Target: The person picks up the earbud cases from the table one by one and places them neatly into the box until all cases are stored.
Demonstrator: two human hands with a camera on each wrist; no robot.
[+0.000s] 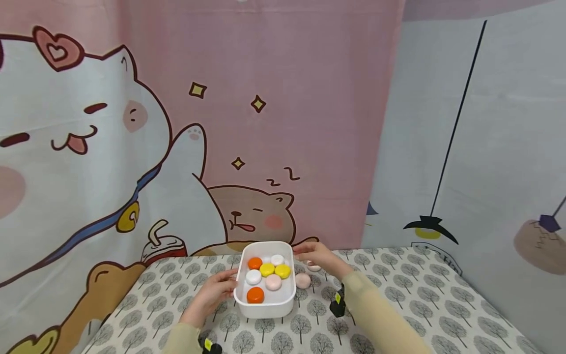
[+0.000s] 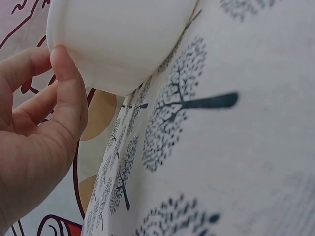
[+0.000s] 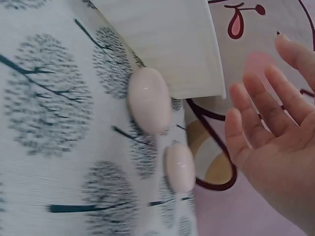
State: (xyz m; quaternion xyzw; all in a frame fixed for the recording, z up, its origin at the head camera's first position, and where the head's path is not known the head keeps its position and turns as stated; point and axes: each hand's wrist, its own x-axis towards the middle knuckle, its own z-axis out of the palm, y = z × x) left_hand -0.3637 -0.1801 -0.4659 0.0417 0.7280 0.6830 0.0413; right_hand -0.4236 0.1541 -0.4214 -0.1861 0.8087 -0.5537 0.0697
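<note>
A white plastic box (image 1: 265, 310) stands in the middle of the table, holding several smooth rounded pieces: orange (image 1: 255, 295), yellow (image 1: 282, 271), white (image 1: 253, 277) and pale pink (image 1: 273, 282). My left hand (image 1: 214, 291) grips its left rim; in the left wrist view, fingers pinch the edge of the box (image 2: 118, 39). Near the far right corner, my right hand (image 1: 322, 257) reaches with loosely spread fingers. The right wrist view shows that hand (image 3: 275, 128) holding nothing, apart from the box wall. Two pale pink rounded pieces (image 3: 150, 101) lie on the cloth beside the box.
A cloth (image 1: 433, 314) printed with grey trees covers the table. Behind it hangs a pink curtain (image 1: 318, 123) with cartoon animals, and a pale curtain (image 1: 495, 147) is at the right.
</note>
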